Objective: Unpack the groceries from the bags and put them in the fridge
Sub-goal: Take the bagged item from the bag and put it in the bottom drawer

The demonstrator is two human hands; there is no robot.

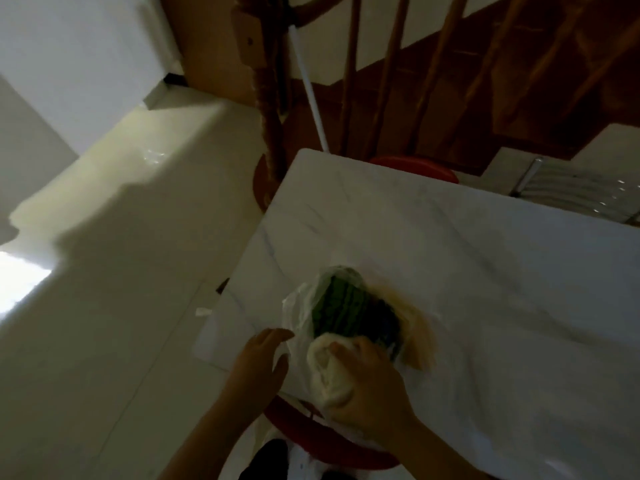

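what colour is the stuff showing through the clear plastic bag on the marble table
Green, seemingly leafy vegetables, inside the clear plastic bag; seen in the head view, though blurred.

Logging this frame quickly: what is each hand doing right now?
Left hand: open, fingers spread beside the translucent white plastic bag, holding nothing.
Right hand: gripping the bag's bunched pale top.
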